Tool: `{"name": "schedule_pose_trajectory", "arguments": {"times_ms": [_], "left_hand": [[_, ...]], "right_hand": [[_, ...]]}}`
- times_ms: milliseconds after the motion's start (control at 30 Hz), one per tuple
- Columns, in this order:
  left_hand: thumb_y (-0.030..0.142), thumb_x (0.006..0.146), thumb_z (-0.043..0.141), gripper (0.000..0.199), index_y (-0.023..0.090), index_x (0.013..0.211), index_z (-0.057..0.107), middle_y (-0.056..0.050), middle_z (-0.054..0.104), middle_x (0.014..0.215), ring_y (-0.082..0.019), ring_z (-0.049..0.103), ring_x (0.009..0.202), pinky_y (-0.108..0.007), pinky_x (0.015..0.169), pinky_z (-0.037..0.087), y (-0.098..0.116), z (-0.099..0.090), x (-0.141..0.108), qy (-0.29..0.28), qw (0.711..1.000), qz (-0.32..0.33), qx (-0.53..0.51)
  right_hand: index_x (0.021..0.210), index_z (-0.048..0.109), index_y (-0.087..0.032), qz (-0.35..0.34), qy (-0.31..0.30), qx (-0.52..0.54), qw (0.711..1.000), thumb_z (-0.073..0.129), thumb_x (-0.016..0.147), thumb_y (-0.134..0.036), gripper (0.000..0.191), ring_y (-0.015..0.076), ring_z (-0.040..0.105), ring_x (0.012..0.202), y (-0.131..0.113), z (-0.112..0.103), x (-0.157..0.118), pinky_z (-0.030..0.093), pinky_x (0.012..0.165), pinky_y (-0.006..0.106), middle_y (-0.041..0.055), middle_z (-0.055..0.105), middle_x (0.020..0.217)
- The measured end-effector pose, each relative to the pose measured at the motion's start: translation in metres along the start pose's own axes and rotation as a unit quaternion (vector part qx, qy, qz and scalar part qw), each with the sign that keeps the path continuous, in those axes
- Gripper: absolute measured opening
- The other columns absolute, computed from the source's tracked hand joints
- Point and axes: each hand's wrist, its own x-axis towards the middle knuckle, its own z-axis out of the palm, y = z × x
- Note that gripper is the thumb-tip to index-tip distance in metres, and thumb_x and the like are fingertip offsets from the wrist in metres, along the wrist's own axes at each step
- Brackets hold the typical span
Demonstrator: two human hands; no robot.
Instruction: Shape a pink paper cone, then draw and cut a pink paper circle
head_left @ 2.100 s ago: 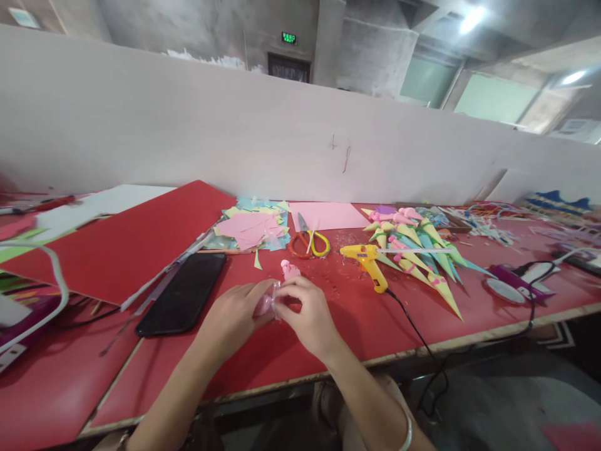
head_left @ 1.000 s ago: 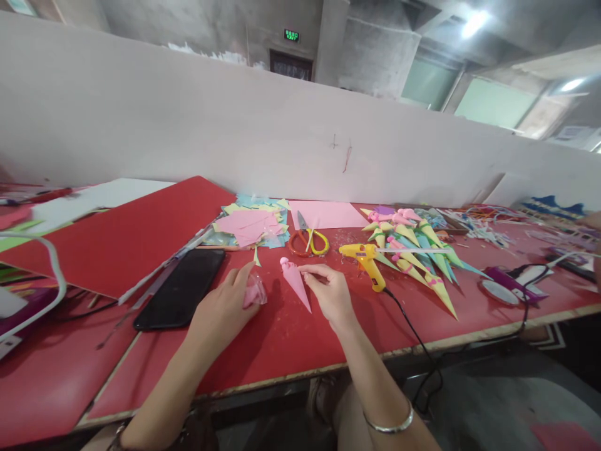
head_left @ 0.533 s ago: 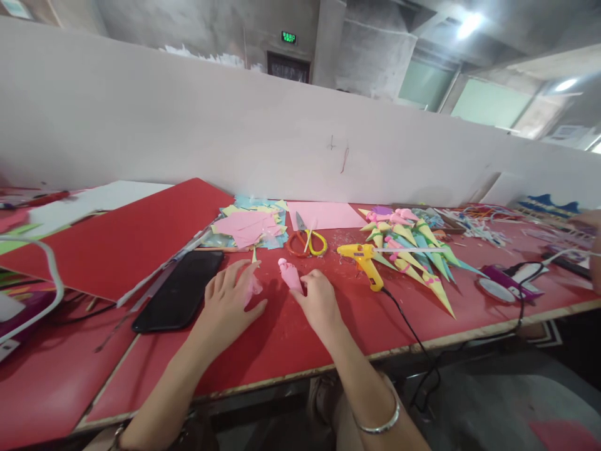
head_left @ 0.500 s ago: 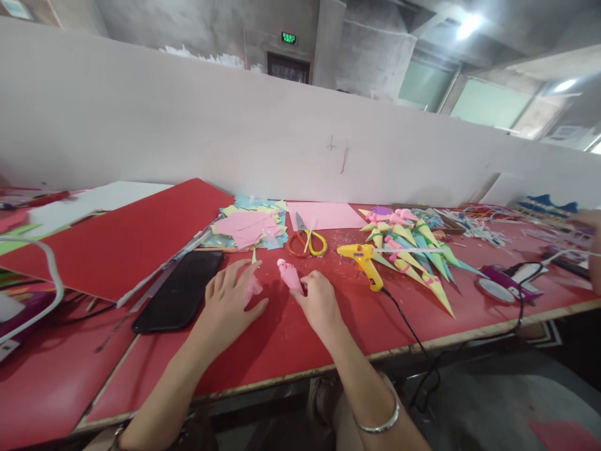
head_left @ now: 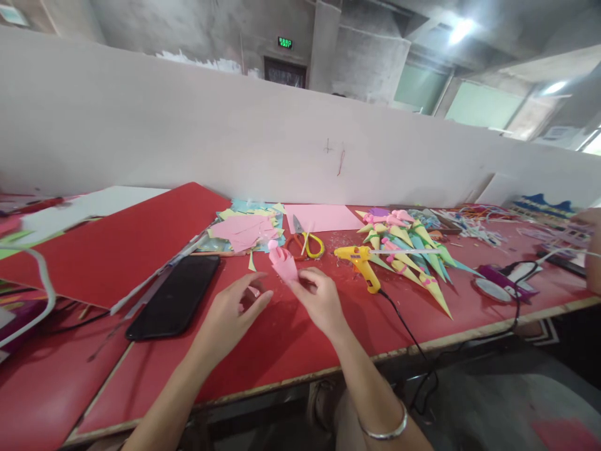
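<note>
My right hand (head_left: 320,299) pinches the lower end of a small pink paper figure (head_left: 283,263), which has a round pink top and leans to the left. Just left of it, my left hand (head_left: 235,313) is curved with thumb and fingers apart, and a bit of pink shows behind its fingers. Beyond the hands lie red-and-yellow-handled scissors (head_left: 305,243) and a heap of pink, yellow and blue paper pieces (head_left: 246,230). A small pale-green paper strip (head_left: 252,261) rests on the red table (head_left: 263,363) near my left fingertips.
A yellow glue gun (head_left: 364,264) with a cord lies right of my right hand, beside several colored paper cones (head_left: 434,288). A black phone (head_left: 173,297) and a large red sheet (head_left: 126,241) are on the left. At the far right edge, another person's arm (head_left: 592,250) shows.
My right hand has raised and turned the pink figure slightly. My left hand has curled and moved a little lower, and the pale-green strip is now in fuller view.
</note>
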Motion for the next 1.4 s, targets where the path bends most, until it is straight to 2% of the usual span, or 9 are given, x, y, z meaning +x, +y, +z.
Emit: {"name": "schedule_pose_trajectory", "arguments": {"times_ms": [200, 367, 533, 700, 833, 933, 1033, 1233, 1400], "left_hand": [[0.046, 0.069, 0.053, 0.037, 0.015, 0.089, 0.055, -0.007, 0.066, 0.085, -0.020, 0.062, 0.078, -0.031, 0.072, 0.048, 0.000, 0.012, -0.001, 0.015, 0.982, -0.043, -0.182], [0.044, 0.063, 0.057, 0.031, 0.016, 0.076, 0.056, -0.005, 0.066, 0.077, -0.019, 0.059, 0.073, -0.029, 0.069, 0.047, 0.007, 0.008, -0.001, 0.063, 0.963, -0.093, -0.244], [0.044, 0.063, 0.055, 0.028, 0.017, 0.069, 0.053, -0.002, 0.063, 0.069, -0.015, 0.055, 0.063, -0.027, 0.062, 0.045, 0.008, 0.005, 0.000, 0.078, 0.969, -0.098, -0.214], [0.049, 0.064, 0.055, 0.033, 0.017, 0.072, 0.053, -0.002, 0.061, 0.067, -0.019, 0.056, 0.065, -0.031, 0.061, 0.045, 0.001, 0.011, -0.001, 0.028, 0.992, -0.065, -0.106], [0.048, 0.067, 0.053, 0.033, 0.017, 0.077, 0.053, -0.005, 0.063, 0.074, -0.023, 0.058, 0.071, -0.036, 0.066, 0.046, -0.001, 0.015, -0.001, 0.003, 0.997, -0.050, -0.053], [0.046, 0.069, 0.051, 0.032, 0.017, 0.080, 0.054, -0.006, 0.064, 0.081, -0.023, 0.059, 0.077, -0.036, 0.071, 0.047, 0.000, 0.015, -0.002, -0.035, 0.997, -0.030, -0.060], [0.048, 0.066, 0.055, 0.033, 0.017, 0.079, 0.054, -0.004, 0.062, 0.076, -0.022, 0.058, 0.073, -0.035, 0.066, 0.047, 0.002, 0.014, -0.002, -0.045, 0.997, -0.033, -0.047], [0.043, 0.065, 0.057, 0.030, 0.017, 0.080, 0.053, -0.001, 0.061, 0.075, -0.019, 0.056, 0.071, -0.032, 0.064, 0.047, 0.002, 0.015, -0.004, -0.055, 0.995, -0.013, -0.087], [0.041, 0.068, 0.057, 0.028, 0.018, 0.084, 0.054, -0.001, 0.062, 0.080, -0.018, 0.057, 0.075, -0.030, 0.067, 0.048, 0.004, 0.012, -0.007, -0.070, 0.989, 0.007, -0.128]], "right_hand": [[0.081, 0.065, -0.015, -0.044, -0.044, 0.037, 0.997, 0.057, 0.074, -0.017, 0.011, 0.0159, 0.058, 0.076, -0.022, 0.021, -0.015, 0.046, 0.071, 0.025, 0.0050, 0.061, 0.082], [0.085, 0.066, -0.016, -0.018, -0.041, 0.115, 0.992, 0.056, 0.072, -0.015, 0.017, 0.0149, 0.060, 0.079, -0.019, 0.020, -0.015, 0.049, 0.072, 0.024, 0.0054, 0.061, 0.086], [0.078, 0.068, -0.017, 0.016, 0.026, 0.145, 0.989, 0.055, 0.073, -0.014, 0.014, 0.0146, 0.062, 0.077, -0.015, 0.015, -0.012, 0.051, 0.069, 0.023, 0.0043, 0.064, 0.081], [0.090, 0.067, -0.018, 0.023, 0.054, 0.177, 0.982, 0.051, 0.081, -0.020, 0.019, 0.0154, 0.064, 0.079, -0.017, 0.013, -0.013, 0.052, 0.072, 0.026, 0.0048, 0.067, 0.085], [0.088, 0.068, -0.019, -0.007, 0.071, 0.183, 0.980, 0.054, 0.079, -0.020, 0.016, 0.0161, 0.062, 0.087, -0.020, 0.013, -0.013, 0.051, 0.077, 0.027, 0.0055, 0.065, 0.091], [0.087, 0.068, -0.019, -0.015, 0.086, 0.191, 0.978, 0.056, 0.078, -0.019, 0.015, 0.0160, 0.062, 0.088, -0.020, 0.013, -0.012, 0.051, 0.078, 0.027, 0.0057, 0.063, 0.092], [0.086, 0.067, -0.019, -0.020, 0.075, 0.195, 0.978, 0.055, 0.078, -0.020, 0.014, 0.0153, 0.062, 0.082, -0.021, 0.012, -0.012, 0.052, 0.075, 0.028, 0.0053, 0.061, 0.091], [0.080, 0.068, -0.021, -0.091, 0.056, 0.081, 0.991, 0.058, 0.076, -0.019, 0.011, 0.0136, 0.058, 0.076, -0.022, 0.008, -0.014, 0.049, 0.070, 0.026, 0.0033, 0.057, 0.085], [0.079, 0.066, -0.021, -0.102, 0.052, 0.073, 0.991, 0.055, 0.079, -0.021, 0.010, 0.0130, 0.056, 0.072, -0.025, 0.007, -0.015, 0.047, 0.067, 0.025, 0.0021, 0.056, 0.079]]}}
